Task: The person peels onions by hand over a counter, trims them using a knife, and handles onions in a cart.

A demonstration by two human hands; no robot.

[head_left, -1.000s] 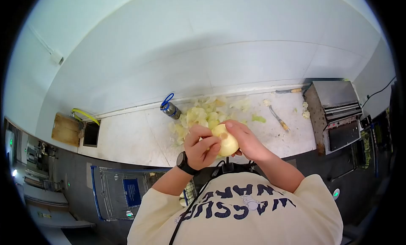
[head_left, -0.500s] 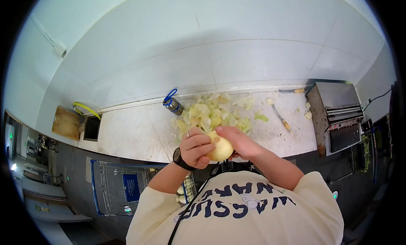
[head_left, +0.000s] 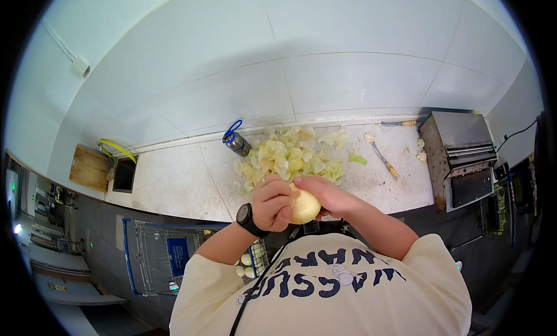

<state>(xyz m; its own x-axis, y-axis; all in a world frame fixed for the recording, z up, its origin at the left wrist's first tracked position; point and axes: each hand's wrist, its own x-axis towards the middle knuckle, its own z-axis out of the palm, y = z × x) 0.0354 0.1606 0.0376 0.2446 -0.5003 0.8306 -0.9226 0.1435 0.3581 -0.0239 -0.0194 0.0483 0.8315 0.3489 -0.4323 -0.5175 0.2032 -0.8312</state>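
At the near edge of the surface (head_left: 174, 176): round pale yellow vegetable (head_left: 305, 207), gripped two-handed. Left hand (head_left: 271, 205) has fingers curled against its left side; right hand (head_left: 332, 195) has fingers wrapped on the other. Just beyond: loose heap of pale leaves (head_left: 289, 154). Metal bottle (head_left: 237, 143) left of heap, knife (head_left: 384, 161) lying right.

The left forearm (head_left: 226, 243) and right forearm (head_left: 381, 227) angle inward from the body, bringing the left grip (head_left: 272, 204), its fingers curled in, and the right grip (head_left: 329, 195), cupped with thumb side uppermost, close together at the worktop's (head_left: 174, 188) near edge.
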